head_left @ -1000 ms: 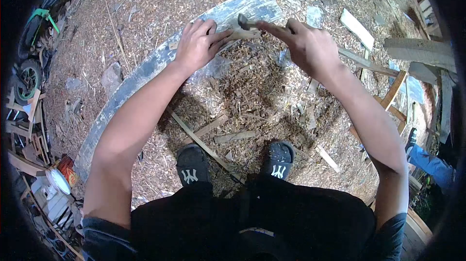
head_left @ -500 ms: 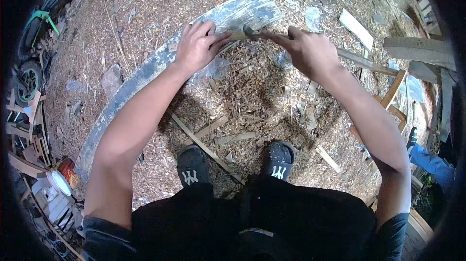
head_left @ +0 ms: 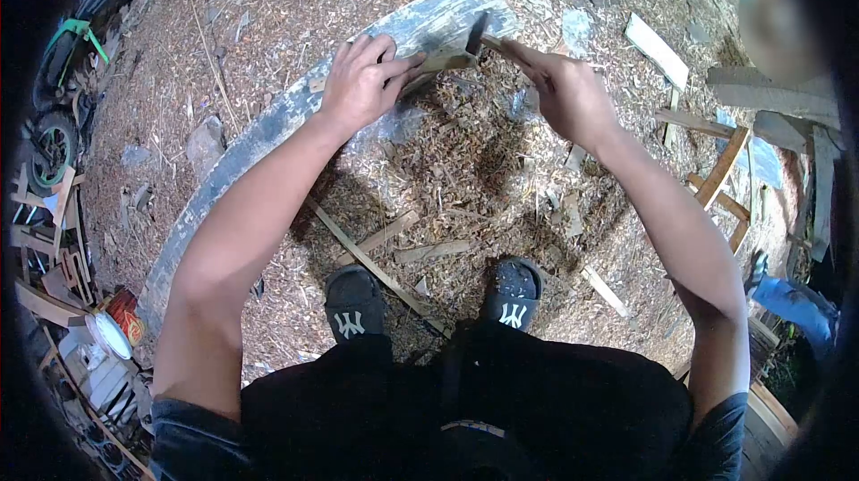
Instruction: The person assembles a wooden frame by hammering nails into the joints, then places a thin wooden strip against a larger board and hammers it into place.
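My right hand [head_left: 577, 96] is closed around the handle of a hammer [head_left: 480, 32], its dark head raised just over the far end of a weathered grey plank [head_left: 242, 159]. Fingers and thumb of my left hand [head_left: 365, 78] hold a short piece of wood [head_left: 449, 60] against that plank. The free end of the piece points toward the hammer head, a small gap away. Part of the piece is hidden under my left hand. The plank runs in a curve from lower left to top centre, passing beneath my left arm.
Wood shavings and offcuts [head_left: 434, 251] cover the ground around my sandals [head_left: 512, 293]. A nailed wooden frame [head_left: 723, 168] and stacked boards [head_left: 774, 92] stand at right, near a person's blue trouser leg [head_left: 801, 302]. A motorbike wheel [head_left: 54, 150] is at the left edge.
The hammer head has lifted off the end of the wood piece, up and slightly right. My left hand has stayed in place. A blurred shape has come into view at upper right.
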`<state>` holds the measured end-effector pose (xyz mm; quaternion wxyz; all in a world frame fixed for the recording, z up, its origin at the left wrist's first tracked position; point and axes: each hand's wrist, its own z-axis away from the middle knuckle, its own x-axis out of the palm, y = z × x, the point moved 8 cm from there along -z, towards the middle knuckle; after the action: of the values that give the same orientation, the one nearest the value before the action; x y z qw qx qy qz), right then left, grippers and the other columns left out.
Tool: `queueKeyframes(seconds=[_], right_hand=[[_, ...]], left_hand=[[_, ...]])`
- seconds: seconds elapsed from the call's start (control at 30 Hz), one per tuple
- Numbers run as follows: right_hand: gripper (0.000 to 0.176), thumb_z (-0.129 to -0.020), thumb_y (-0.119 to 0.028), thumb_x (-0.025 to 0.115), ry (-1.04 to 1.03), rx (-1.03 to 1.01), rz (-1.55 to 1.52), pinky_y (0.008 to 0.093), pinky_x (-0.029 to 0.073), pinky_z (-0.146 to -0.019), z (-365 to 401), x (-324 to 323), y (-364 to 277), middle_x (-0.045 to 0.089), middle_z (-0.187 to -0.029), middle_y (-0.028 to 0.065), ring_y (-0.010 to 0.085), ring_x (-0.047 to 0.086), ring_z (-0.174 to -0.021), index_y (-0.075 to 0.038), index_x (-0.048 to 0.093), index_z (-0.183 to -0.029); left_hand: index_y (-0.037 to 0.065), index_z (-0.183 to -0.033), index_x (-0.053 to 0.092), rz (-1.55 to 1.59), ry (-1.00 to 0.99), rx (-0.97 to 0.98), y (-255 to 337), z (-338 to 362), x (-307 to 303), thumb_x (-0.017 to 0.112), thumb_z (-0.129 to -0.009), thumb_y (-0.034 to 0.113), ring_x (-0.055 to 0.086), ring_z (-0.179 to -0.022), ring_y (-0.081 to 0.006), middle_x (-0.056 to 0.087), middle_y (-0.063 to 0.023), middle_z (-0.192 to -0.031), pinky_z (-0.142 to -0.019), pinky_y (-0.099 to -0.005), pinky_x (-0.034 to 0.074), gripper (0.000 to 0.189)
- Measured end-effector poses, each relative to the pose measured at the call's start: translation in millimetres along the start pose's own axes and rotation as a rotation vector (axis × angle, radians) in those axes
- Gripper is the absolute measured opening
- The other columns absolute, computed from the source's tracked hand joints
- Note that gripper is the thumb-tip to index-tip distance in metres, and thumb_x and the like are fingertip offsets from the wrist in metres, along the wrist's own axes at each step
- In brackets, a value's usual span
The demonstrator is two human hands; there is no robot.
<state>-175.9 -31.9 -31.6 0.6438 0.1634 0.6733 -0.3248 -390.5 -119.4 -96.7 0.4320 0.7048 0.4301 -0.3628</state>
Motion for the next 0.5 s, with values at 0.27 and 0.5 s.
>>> queueKeyframes(seconds=[0.27, 0.5], right_hand=[[0.037, -0.108, -0.021, 0.055, -0.138, 0.314, -0.219, 0.0409, 0.054, -0.055, -22, -14, 29, 0.076, -0.085, 0.0154, 0.0187, 0.065, -0.057, -0.022, 0.064, -0.144], [0.037, -0.106, -0.022, 0.056, -0.197, 0.1, -0.195, 0.0445, 0.058, -0.075, -47, -7, 32, 0.076, -0.084, 0.0157, 0.0237, 0.069, -0.066, -0.023, 0.066, -0.141]], left_hand=[[0.017, -0.109, 0.082, 0.009, -0.003, -0.009, 0, -1, -1, 0.078, -0.087, 0.01, 0.054, -0.09, -0.0194, 0.051, -0.0003, -0.089, -0.081, -0.0383, 0.04, 0.023], [0.018, -0.11, 0.082, 0.02, 0.026, 0.014, -1, -1, -1, 0.078, -0.089, 0.015, 0.053, -0.088, -0.0201, 0.05, -0.0005, -0.087, -0.079, -0.0386, 0.04, 0.021]])
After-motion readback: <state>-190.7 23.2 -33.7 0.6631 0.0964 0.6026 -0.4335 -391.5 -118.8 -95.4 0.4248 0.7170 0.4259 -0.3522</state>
